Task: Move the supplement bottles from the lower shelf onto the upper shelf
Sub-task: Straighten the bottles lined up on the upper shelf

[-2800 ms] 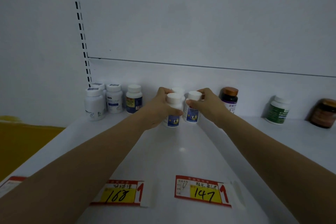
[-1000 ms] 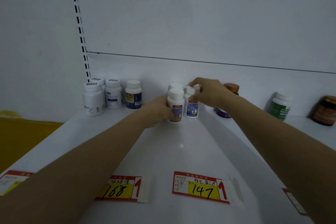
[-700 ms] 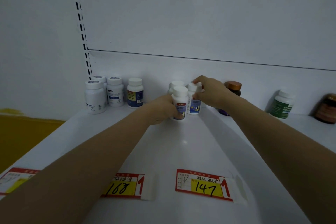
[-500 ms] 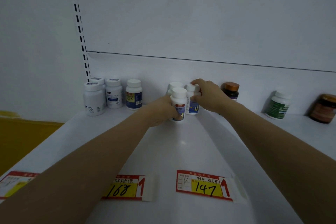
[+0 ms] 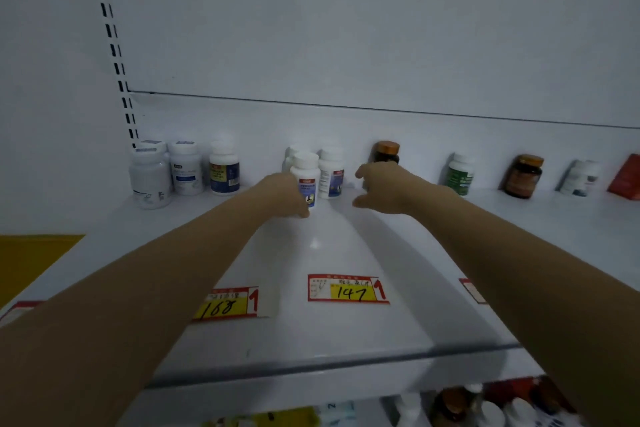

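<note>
1. head view: the left hand (image 5: 282, 196) reaches out over the flat white upper shelf (image 5: 346, 329) and is wrapped around the low part of a small white plastic bottle with a white cap and a red and blue label (image 5: 306, 178). this bottle stands up straight on the shelf.
2. the right hand (image 5: 384, 189) is spread wide with its fingers apart and holds nothing. it is just to the right of a second white bottle with a white cap and a blue label (image 5: 331, 173), and does not touch it.
3. the second white bottle stands on the upper shelf between the two hands, touching or almost touching the first one. a third white cap (image 5: 291, 153) peeks out behind them.
4. right behind the right hand is a dark bottle with an orange cap (image 5: 386, 152).
5. further right of the right hand are a white bottle with a green label (image 5: 460, 174) and a brown jar with an orange lid (image 5: 523, 176).
6. to the left of the left hand stand three white bottles (image 5: 180, 168) close together by the back wall.
7. near the arms, on the front of the shelf, are a red and yellow price tag with 168 (image 5: 227, 304) and a red and yellow price tag with 147 (image 5: 348, 289).
8. under the right arm, more blurry bottles (image 5: 485, 407) sit on the lower shelf.
</note>
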